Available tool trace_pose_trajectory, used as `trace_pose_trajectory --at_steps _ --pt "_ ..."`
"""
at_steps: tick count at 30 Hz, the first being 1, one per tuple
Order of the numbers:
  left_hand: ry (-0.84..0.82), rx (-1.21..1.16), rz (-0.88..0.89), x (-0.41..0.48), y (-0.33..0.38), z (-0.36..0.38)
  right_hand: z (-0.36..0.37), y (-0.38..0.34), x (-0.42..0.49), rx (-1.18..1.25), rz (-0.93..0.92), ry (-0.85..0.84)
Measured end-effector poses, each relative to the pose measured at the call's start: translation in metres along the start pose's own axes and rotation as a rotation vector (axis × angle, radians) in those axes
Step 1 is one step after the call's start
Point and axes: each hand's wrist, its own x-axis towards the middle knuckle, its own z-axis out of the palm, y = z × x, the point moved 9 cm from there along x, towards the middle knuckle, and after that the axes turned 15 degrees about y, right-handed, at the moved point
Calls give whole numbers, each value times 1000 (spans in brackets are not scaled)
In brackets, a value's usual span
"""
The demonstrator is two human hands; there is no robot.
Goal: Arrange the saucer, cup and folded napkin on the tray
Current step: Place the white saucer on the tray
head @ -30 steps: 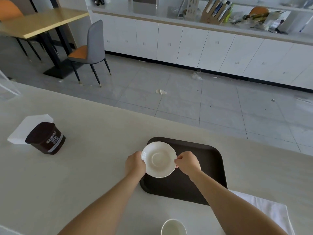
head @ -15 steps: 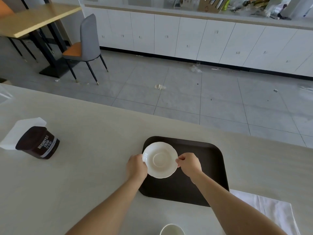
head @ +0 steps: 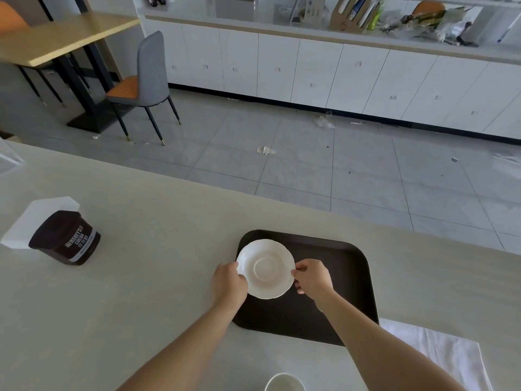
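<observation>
A white saucer with a scalloped rim is over the left part of the dark brown tray. My left hand pinches its left edge and my right hand pinches its right edge. Whether the saucer rests on the tray or hovers just above it, I cannot tell. A white cup shows only its rim at the bottom edge of the view. A white folded napkin lies on the counter just right of the tray's near corner, partly behind my right forearm.
A dark brown cocoa tub stands at the left of the pale counter in front of a white block. Beyond the counter's far edge are a tiled floor, a grey chair and white cabinets.
The saucer has stayed between both hands over the tray's left part, shifting slightly toward the far left corner. The camera view has shifted a little.
</observation>
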Motion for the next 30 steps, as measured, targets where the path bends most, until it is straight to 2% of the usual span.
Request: trace_pose_trajectory --at_steps 6,11,15,19,23,26,29,30 --pt "-12 8 -9 -12 -10 -2 2 5 -4 -30 -25 -7" --pt "13 -31 30 -16 -7 -11 -2 8 -16 -3 -4 -22" --pt "25 -43 109 -23 -15 -22 -12 18 -32 -6 -30 27" --pt "35 200 225 -31 -42 -25 -25 26 -53 33 -49 56" --pt "-56 407 280 -45 -77 -9 -35 35 -85 34 -76 48" --pt "-98 446 286 -44 -90 -1 -43 31 -107 -4 -123 53" --pt "-63 439 288 -51 -96 1 -54 35 -137 -41 -161 4" --pt "-115 444 303 -59 -105 13 -54 47 -155 -69 -137 1"
